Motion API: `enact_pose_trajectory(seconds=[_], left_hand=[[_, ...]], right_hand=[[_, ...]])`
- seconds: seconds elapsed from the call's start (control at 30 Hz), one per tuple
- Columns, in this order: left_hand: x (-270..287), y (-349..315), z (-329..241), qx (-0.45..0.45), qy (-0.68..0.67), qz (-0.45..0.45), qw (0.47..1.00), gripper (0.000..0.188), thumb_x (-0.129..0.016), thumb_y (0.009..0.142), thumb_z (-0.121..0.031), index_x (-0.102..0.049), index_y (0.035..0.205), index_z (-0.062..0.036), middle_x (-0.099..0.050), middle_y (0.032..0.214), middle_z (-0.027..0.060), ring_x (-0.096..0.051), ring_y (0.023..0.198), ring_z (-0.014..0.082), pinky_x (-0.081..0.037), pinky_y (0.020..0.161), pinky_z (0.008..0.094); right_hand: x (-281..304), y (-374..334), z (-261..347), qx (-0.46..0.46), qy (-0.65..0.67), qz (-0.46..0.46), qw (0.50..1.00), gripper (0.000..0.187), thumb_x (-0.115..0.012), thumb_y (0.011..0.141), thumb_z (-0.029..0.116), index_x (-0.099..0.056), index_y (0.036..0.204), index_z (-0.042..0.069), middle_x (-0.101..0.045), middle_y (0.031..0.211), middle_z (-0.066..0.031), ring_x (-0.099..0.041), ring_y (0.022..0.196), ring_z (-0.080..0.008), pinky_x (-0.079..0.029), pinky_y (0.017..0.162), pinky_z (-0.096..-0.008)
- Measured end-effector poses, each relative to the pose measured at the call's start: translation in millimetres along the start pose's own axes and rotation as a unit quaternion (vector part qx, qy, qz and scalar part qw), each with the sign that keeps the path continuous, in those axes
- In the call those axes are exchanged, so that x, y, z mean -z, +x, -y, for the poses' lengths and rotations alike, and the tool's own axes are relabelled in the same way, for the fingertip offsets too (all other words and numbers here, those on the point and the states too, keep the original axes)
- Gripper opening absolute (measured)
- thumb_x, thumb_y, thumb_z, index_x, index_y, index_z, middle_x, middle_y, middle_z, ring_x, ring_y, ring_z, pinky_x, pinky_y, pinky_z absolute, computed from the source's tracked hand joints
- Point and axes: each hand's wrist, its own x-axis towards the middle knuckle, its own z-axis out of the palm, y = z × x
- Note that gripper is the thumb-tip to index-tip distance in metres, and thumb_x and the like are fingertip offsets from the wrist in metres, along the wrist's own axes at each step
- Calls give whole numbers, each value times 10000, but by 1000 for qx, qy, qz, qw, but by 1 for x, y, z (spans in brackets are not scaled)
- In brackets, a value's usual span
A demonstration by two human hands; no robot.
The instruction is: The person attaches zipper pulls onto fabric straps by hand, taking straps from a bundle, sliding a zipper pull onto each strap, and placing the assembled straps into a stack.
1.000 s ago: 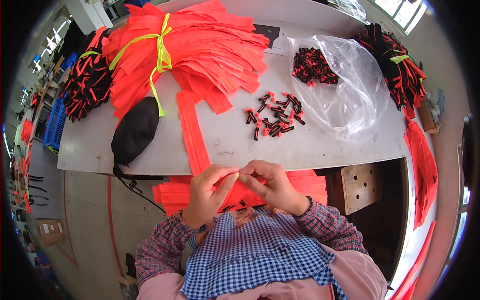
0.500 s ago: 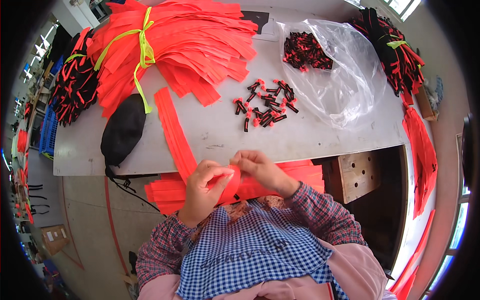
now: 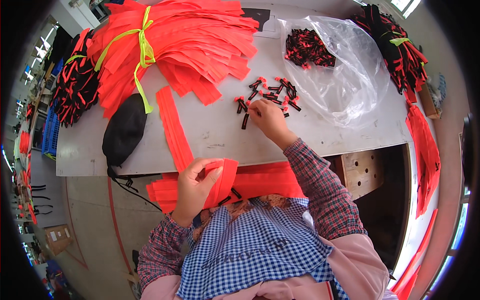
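Note:
My left hand (image 3: 192, 187) pinches the end of a red zipper tape (image 3: 227, 176) just off the table's front edge. Two small black zipper pulls hang near that end, one of them a black tab (image 3: 236, 193). Over the table, my right hand (image 3: 267, 117) reaches into a loose group of black zipper pulls with red ends (image 3: 285, 90). Its fingertips are drawn together at the group's left side; what they hold, if anything, is hidden. Another part of red tape (image 3: 172, 127) runs up the table from the left hand. More red tapes (image 3: 270, 180) lie across my lap.
A large bundle of red tapes (image 3: 175, 45) tied with yellow ribbon fills the back left. Beside it lies a black pouch (image 3: 125, 130). A clear plastic bag (image 3: 350, 80) with many pulls sits at the back right. Black-and-red bundles (image 3: 390, 50) hang at the table's sides.
My right hand has left the tape and moved up and forward to the loose zipper pulls. The left hand still holds the tape, whose end now stands up wider.

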Motion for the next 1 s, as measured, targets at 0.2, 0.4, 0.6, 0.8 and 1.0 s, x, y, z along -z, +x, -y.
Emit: enact_pose_trajectory(seconds=[0.2, 0.4, 0.6, 0.8, 1.0], left_hand=[[5, 3, 0, 17, -23, -11, 1000, 175, -685, 910, -51, -679, 1070, 20, -691, 981, 43, -638, 916, 100, -510, 827, 249], [-2, 3, -9, -14, -8, -1, 1000, 158, -690, 908, -53, -682, 1052, 11, -686, 970, 38, -640, 904, 94, -512, 792, 234], [-9, -5, -18, -35, -8, 12, 999, 141, -690, 905, -46, -684, 1040, -6, -671, 979, 44, -630, 869, 96, -506, 744, 232], [-11, -7, -20, -82, 48, 18, 995, 160, -685, 878, 5, -683, 1037, -9, -674, 969, 75, -651, 856, 142, -514, 722, 251], [-12, -7, -22, -142, 143, 23, 979, 181, -684, 853, 32, -687, 1031, -1, -678, 957, 109, -673, 858, 192, -531, 738, 280]], right_hand=[[52, -40, 55, -83, 392, 46, 915, 114, -658, 938, 101, -618, 990, 6, -689, 997, -63, -666, 900, -142, -531, 794, -282], [84, -82, 113, -125, 552, 151, 810, 142, -638, 956, 62, -598, 1075, -6, -671, 982, -37, -625, 882, -63, -517, 772, -221], [78, -93, 134, -86, 383, 139, 909, 189, -689, 921, 77, -669, 1086, -11, -699, 879, -43, -618, 748, -60, -524, 661, -238], [84, -92, 141, 17, 249, 130, 959, 214, -706, 890, 56, -693, 1093, -11, -707, 932, -108, -681, 790, -159, -556, 695, -282], [78, -93, 135, 129, 165, 93, 973, 224, -710, 873, 51, -699, 1093, 5, -670, 856, -109, -651, 707, -214, -529, 628, -330]])
